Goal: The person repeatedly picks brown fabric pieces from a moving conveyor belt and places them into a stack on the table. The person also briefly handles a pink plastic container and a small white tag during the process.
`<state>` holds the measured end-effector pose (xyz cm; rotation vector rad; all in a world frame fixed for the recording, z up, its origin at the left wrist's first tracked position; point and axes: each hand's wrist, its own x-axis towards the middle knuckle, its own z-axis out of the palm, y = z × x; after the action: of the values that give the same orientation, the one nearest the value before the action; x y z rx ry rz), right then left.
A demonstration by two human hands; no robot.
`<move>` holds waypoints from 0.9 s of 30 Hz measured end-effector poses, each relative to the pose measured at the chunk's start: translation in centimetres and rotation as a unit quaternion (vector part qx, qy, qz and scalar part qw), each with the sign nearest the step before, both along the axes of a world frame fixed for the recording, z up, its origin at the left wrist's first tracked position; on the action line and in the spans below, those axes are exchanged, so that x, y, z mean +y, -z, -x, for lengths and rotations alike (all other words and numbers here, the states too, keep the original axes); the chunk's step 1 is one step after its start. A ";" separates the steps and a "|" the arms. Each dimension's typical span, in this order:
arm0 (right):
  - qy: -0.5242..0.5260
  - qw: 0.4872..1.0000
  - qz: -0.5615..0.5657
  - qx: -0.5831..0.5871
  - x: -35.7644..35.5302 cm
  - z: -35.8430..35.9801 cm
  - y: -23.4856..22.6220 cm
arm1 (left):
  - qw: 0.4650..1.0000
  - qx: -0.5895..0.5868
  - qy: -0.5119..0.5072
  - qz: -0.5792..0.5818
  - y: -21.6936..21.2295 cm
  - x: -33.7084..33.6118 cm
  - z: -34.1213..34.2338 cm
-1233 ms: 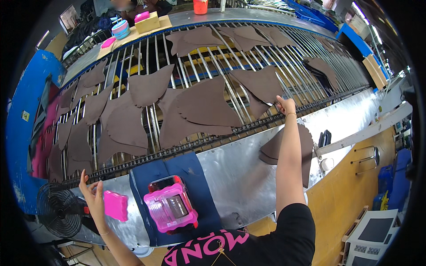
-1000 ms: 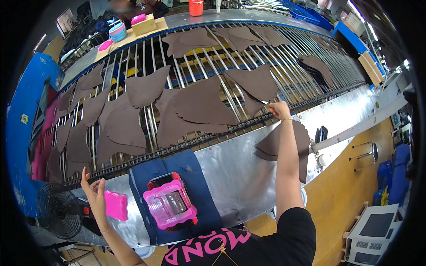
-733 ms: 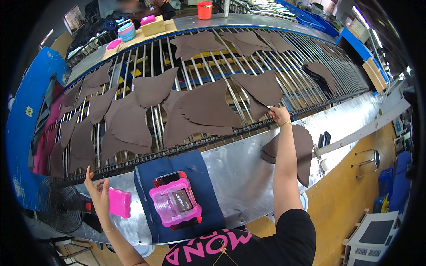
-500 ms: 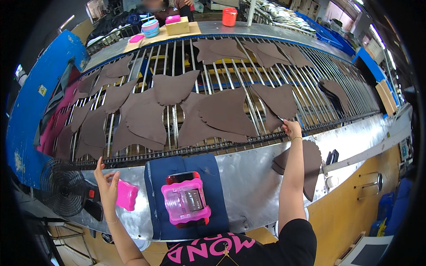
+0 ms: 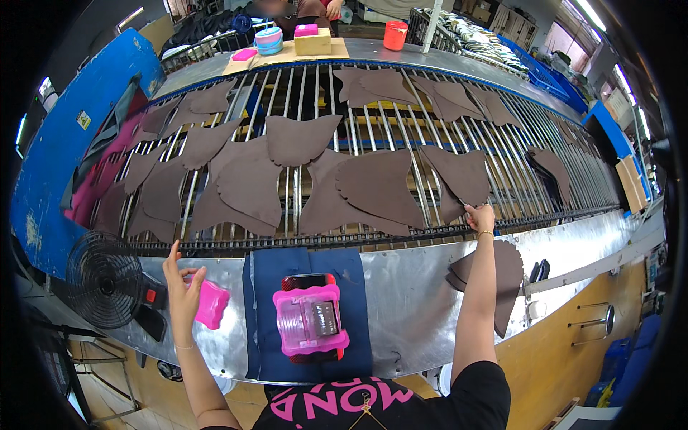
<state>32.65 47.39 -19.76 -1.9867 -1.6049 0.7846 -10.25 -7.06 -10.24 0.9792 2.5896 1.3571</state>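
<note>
My right hand (image 5: 481, 218) reaches over the front rail and pinches the lower edge of a dark brown flat cut piece (image 5: 459, 175). That piece overlaps another brown piece on the conveyor rods. A small pale bit shows at the fingertips, too small to name. Over the metal table, my left hand (image 5: 183, 285) is raised with its fingers apart, holding nothing. Beside it is a pink wavy-edged block (image 5: 213, 304). Between my arms, a pink clear-topped container (image 5: 308, 322) sits on a red-and-black object (image 5: 317, 280), over a dark blue cloth (image 5: 261, 351).
Several brown pieces (image 5: 304, 138) lie overlapped along the rod conveyor (image 5: 510, 163). More pieces (image 5: 507, 261) rest under my right forearm. A black wire fan (image 5: 105, 279) stands at left. Across the conveyor are a red bucket (image 5: 395, 35) and a person's hand (image 5: 334, 8).
The whole view has shifted slightly rightward. My right hand stays at the brown piece, whose lower edge has come a little nearer. My left hand stays open beside the pink block.
</note>
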 end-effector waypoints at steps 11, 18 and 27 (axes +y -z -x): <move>0.085 0.994 -0.036 0.051 0.4 1.1 2.5 | 1.000 -0.006 0.000 0.003 0.6 -0.3 -0.1; 0.114 0.986 0.039 0.116 2.7 -0.3 3.8 | 1.000 -0.027 0.001 -0.010 1.3 -0.3 0.3; 0.078 0.951 0.145 0.262 -1.8 1.0 -0.1 | 0.999 -0.032 -0.009 -0.008 1.9 -2.1 1.3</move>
<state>31.63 45.62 -19.66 -1.8452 -1.0578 1.4070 -11.57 -9.19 -12.16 0.9021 2.5497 1.3927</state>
